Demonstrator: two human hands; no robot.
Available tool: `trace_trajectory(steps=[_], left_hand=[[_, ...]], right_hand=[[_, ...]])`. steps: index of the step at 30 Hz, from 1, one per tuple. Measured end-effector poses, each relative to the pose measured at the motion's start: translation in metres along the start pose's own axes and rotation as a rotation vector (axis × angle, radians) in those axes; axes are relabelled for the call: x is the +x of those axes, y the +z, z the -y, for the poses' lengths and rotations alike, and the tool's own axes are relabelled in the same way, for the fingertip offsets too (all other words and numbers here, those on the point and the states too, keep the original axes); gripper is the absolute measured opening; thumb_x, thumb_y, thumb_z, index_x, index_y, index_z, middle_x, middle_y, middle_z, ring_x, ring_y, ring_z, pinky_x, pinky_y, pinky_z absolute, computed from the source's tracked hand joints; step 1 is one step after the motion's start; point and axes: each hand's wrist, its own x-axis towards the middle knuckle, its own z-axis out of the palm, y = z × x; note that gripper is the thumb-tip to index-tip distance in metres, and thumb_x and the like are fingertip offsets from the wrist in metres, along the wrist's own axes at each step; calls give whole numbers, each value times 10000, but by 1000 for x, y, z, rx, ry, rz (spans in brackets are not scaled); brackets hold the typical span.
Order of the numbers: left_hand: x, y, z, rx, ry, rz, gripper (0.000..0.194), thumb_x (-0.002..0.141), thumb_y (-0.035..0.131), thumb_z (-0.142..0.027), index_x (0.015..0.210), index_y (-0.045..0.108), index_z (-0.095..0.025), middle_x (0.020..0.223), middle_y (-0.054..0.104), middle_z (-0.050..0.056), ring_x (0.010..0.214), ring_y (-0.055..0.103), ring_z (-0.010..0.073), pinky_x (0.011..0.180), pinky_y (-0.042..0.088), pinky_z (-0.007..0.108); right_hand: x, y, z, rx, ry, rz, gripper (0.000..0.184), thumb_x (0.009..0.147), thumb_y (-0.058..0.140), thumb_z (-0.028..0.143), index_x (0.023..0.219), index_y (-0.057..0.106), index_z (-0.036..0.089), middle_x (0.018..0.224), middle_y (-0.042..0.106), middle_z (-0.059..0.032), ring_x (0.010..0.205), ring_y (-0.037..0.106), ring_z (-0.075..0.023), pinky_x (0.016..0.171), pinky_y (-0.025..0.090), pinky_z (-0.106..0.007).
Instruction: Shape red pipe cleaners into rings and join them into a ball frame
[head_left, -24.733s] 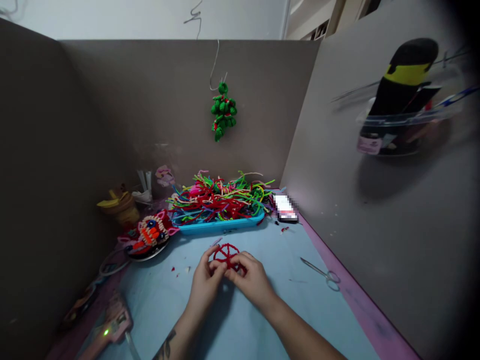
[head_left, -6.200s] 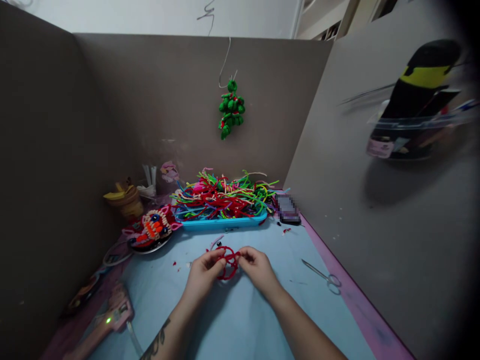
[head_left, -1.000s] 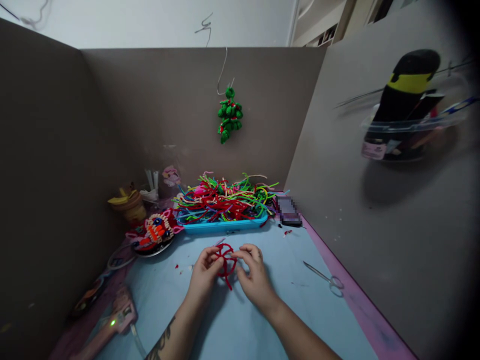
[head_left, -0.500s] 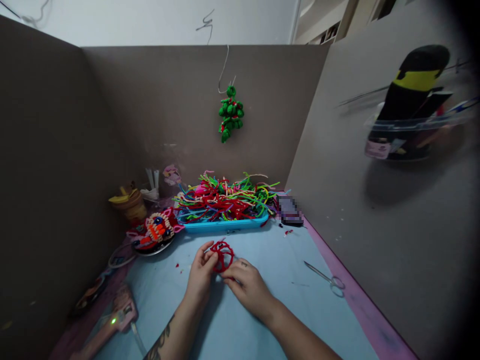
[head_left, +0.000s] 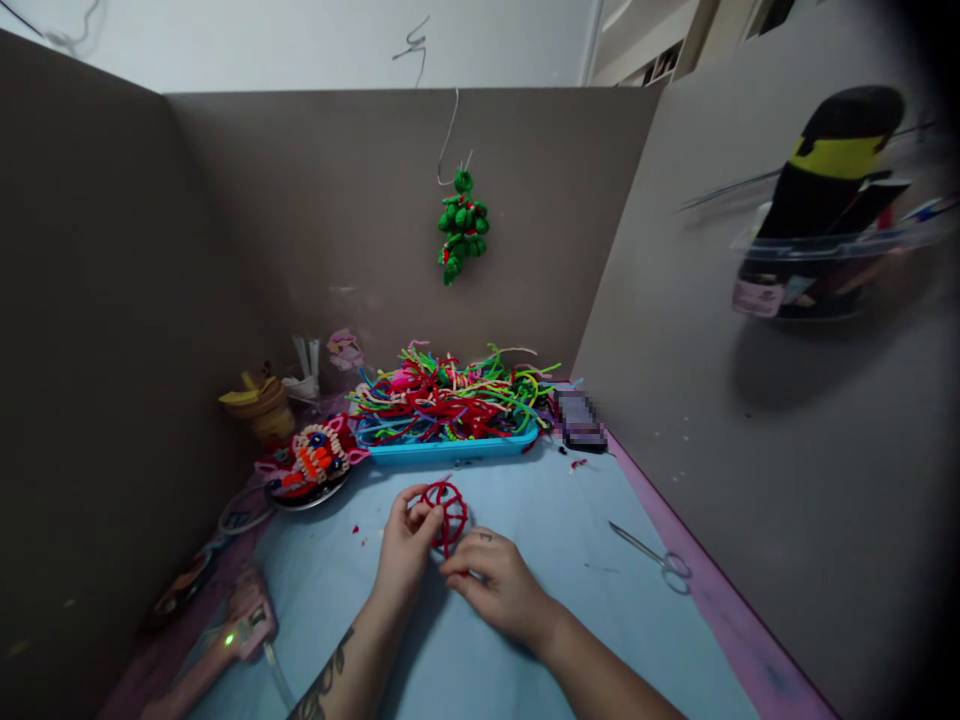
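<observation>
My left hand (head_left: 409,530) pinches the left side of a round red pipe-cleaner frame (head_left: 454,492), an open ring crossed by several strands. A red strand runs from its lower edge to my right hand (head_left: 491,580), whose thumb and forefinger are closed on a red pipe-cleaner end, mostly hidden by the fingers. Both hands are above the blue table cover (head_left: 555,640). Beyond them stands a blue tray (head_left: 450,452) heaped with pipe cleaners (head_left: 457,400) in many colours.
Scissors (head_left: 652,557) lie at right, a phone (head_left: 579,420) behind them. A pink glue gun (head_left: 240,625) with a green light is at front left. A colourful pipe-cleaner figure (head_left: 315,460) sits at left, near a pot (head_left: 259,408). A green ornament (head_left: 463,225) hangs on the back panel.
My right hand has moved slightly down, away from the ring, and a red strand now shows between them. The ring has turned a little in my left hand, which stays in place.
</observation>
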Motion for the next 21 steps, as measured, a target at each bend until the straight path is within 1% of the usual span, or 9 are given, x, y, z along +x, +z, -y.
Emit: trace_trajectory(steps=[2,4,7,10,13,15,17,19,21], left_hand=[[0,0,1,6,13,12,425,673,743,-334,999,504,-204,602,575,-74,528,519,86,541,390,198],[1,0,2,7,19,39,409,674,740,-343,970,490,-212,603,566,-77,527,506,85,534,383,197],[-1,1,5,25,16,100,390,689,732,-347,949,471,-220,595,531,-88,514,470,79,516,355,194],[-6,3,6,53,-42,228,395,711,723,-350,985,473,-217,604,515,-79,524,466,84,521,341,205],[-12,5,3,48,-132,420,428,721,724,-353,1044,483,-209,654,533,-51,572,498,100,552,353,225],[-16,5,0,42,-170,513,441,730,721,-352,1075,488,-209,674,540,-38,592,502,104,567,351,231],[-17,6,-2,44,-184,541,446,733,720,-356,1090,496,-211,672,545,-34,595,495,104,570,341,230],[-17,6,-3,44,-185,517,472,707,742,-365,1087,509,-211,650,541,-39,575,482,103,560,328,229],[-14,6,-3,32,-174,441,513,675,763,-384,1092,522,-208,633,537,-45,557,477,104,558,324,230]], right_hand=[[0,-3,0,85,3,-66,109,833,621,239,839,729,227,746,695,-39,738,632,-172,712,488,-303],[0,-7,-2,175,27,-160,111,827,639,278,816,734,223,720,685,-38,706,625,-171,678,486,-298],[2,-16,-10,264,109,-324,159,815,648,340,766,731,213,679,656,-31,656,596,-166,624,467,-286],[3,-23,-22,294,257,-470,195,805,643,366,752,718,193,679,630,-25,644,571,-158,609,450,-273],[5,-24,-37,339,425,-578,220,779,650,390,784,707,178,697,643,-25,667,576,-165,642,460,-280],[6,-22,-44,372,500,-607,243,753,660,407,783,701,169,699,657,-29,680,583,-175,661,468,-293],[6,-18,-50,379,539,-584,259,747,658,417,770,697,163,706,667,-36,691,589,-183,672,474,-303],[6,-15,-53,350,545,-546,282,757,647,429,816,700,159,766,687,-55,728,602,-194,695,482,-316],[5,-12,-55,311,538,-547,359,764,639,446,979,682,162,902,696,-82,800,617,-205,717,493,-324]])
